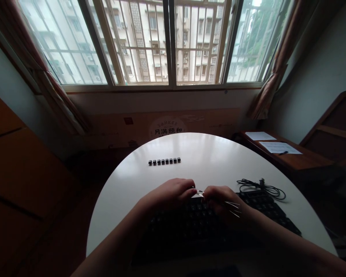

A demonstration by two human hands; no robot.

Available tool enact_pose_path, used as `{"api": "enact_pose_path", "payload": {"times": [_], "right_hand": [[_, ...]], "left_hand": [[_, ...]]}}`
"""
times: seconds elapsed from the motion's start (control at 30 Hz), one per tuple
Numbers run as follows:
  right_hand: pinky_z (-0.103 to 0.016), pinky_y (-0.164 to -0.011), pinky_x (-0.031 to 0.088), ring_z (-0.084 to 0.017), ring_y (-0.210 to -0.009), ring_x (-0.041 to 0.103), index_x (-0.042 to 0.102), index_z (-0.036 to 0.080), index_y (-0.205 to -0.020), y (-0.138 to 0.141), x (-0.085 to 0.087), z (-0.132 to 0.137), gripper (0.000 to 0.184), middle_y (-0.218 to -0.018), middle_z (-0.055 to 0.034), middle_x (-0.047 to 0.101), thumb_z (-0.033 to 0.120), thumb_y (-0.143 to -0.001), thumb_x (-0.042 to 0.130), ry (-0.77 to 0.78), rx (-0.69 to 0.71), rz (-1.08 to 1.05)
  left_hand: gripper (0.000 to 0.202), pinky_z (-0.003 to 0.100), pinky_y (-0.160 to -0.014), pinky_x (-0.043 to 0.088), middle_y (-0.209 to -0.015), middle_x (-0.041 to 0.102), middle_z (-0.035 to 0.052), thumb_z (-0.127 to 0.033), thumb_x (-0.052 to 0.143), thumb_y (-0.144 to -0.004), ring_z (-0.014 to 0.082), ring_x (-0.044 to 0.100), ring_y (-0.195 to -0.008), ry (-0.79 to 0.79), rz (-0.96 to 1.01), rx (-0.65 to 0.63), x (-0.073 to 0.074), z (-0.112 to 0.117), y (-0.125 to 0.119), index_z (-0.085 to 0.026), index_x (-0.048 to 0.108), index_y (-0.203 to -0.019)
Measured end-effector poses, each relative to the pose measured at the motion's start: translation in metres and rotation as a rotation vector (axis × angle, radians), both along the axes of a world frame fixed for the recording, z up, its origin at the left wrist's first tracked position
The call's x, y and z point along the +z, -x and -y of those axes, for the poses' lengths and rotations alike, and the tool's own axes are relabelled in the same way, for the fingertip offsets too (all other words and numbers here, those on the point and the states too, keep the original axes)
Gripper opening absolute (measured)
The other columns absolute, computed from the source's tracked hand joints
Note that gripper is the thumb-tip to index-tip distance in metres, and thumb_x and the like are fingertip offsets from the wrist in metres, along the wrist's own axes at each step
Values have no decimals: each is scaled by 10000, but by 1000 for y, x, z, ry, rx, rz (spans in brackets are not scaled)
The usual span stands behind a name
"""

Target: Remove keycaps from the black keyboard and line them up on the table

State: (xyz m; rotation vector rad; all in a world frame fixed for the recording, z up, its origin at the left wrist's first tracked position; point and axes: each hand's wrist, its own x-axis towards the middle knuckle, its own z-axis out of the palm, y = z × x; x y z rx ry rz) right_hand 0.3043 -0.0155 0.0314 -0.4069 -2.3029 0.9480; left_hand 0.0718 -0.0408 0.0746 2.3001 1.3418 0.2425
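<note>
A dark keyboard (190, 223) lies on the white round table under my hands, its near part lost in shadow. My right hand (220, 196) is closed around a keycap puller (200, 192); its metal end shows between my hands, and thin wires stick out behind the fist. My left hand (175, 192) meets that metal end with thumb and fingers pinched together. Whatever small thing sits in this pinch is mostly hidden. Beyond my left hand, several small black keycaps (163, 161) stand in a neat row.
A coiled black cable (262, 187) rests by the keyboard's far right corner. The white table (118, 200) has a curved far edge. At right, a wooden side table (311, 159) bears paper sheets (279, 147) and a pen. A barred window (170, 46) and curtains are ahead.
</note>
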Motion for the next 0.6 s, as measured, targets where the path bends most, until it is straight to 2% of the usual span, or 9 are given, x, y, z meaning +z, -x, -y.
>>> {"api": "enact_pose_path", "payload": {"times": [0.1, 0.2, 0.27, 0.33, 0.43, 0.47, 0.53, 0.6], "right_hand": [[-271, -578, 376, -135, -616, 470, 545, 213, -921, 0, -2, -2, 142, -781, -26, 583, 216, -937, 403, -97, -48, 25], [-291, -567, 350, -155, -611, 455, 537, 214, -842, -1, -4, -4, 180, -720, -30, 551, 253, -947, 397, -300, -157, 38], [-318, -611, 385, -186, -680, 492, 554, 212, -833, -2, -4, -6, 241, -734, -50, 558, 286, -970, 369, -417, -239, -1], [-372, -723, 437, -233, -848, 539, 601, 209, -896, -2, -4, -6, 300, -891, -96, 600, 320, -991, 339, -509, -317, -30], [-439, -871, 443, -278, -1063, 521, 625, 217, -1075, 0, -4, -7, 296, -1153, -131, 581, 309, -1001, 353, -619, -377, -39], [-423, -855, 458, -265, -1042, 539, 608, 222, -1133, 1, -5, -8, 282, -1154, -127, 590, 280, -999, 366, -630, -359, -35], [-334, -711, 487, -202, -850, 588, 571, 231, -1205, 4, -8, -9, 286, -1023, -94, 636, 214, -995, 378, -601, -304, -5], [-262, -568, 447, -150, -662, 566, 568, 239, -1217, 5, -14, -11, 294, -887, -55, 647, 187, -994, 384, -565, -269, 46]], "left_hand": [[309, 274, -664, 408, -906, 624, 34, -430, 354, -984, 181, 553, -795, 20, 23, 12, -1, -1, 1, -210, 567, -946], [291, 282, -690, 420, -954, 629, 42, -404, 346, -983, 186, 557, -828, 42, 33, 27, -1, -2, 5, -210, 563, -976], [300, 291, -699, 425, -980, 632, 51, -412, 345, -980, 196, 561, -848, 53, 17, 49, 0, -1, 6, -211, 568, -989], [307, 296, -697, 427, -980, 635, 55, -424, 353, -977, 202, 562, -849, 49, -3, 61, 1, 1, 5, -212, 575, -992], [304, 294, -683, 426, -938, 636, 48, -421, 364, -975, 197, 562, -819, 31, -4, 19, 2, 5, 2, -211, 583, -975], [302, 291, -679, 427, -928, 636, 45, -417, 366, -976, 194, 562, -811, 31, 5, -3, 2, 5, 1, -210, 586, -969], [299, 285, -681, 432, -932, 640, 43, -414, 378, -976, 190, 565, -813, 43, 29, -38, 2, 6, 0, -210, 596, -975], [300, 282, -692, 437, -952, 647, 45, -413, 391, -975, 190, 570, -830, 62, 57, -59, 1, 4, 0, -209, 608, -1001]]}}
